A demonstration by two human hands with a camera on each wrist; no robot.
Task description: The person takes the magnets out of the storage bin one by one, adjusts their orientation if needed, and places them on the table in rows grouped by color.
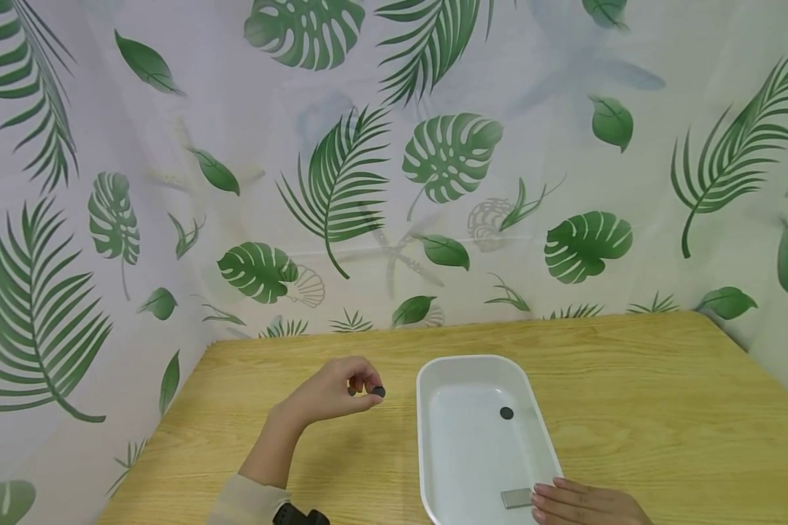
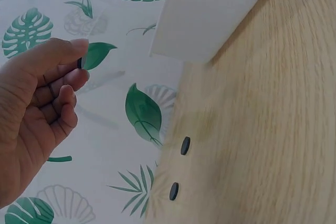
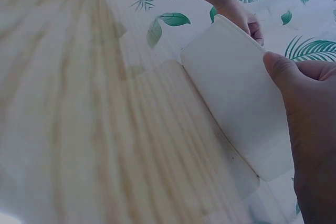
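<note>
My left hand pinches a small black disc between thumb and fingers, in the air to the left of a white tray. The left wrist view shows the same disc edge-on at the fingertips of the left hand. Two more black discs lie on the table in that view, one nearer the tray and another disc beyond it. Inside the tray is a black disc. My right hand grips the tray's right rim, its thumb on the outer side. Beside its fingertips lies a grey rectangular piece.
The wooden table extends on both sides of the tray. A leaf-patterned cloth hangs behind the table's far edge and along its sides. A black band is on the left wrist.
</note>
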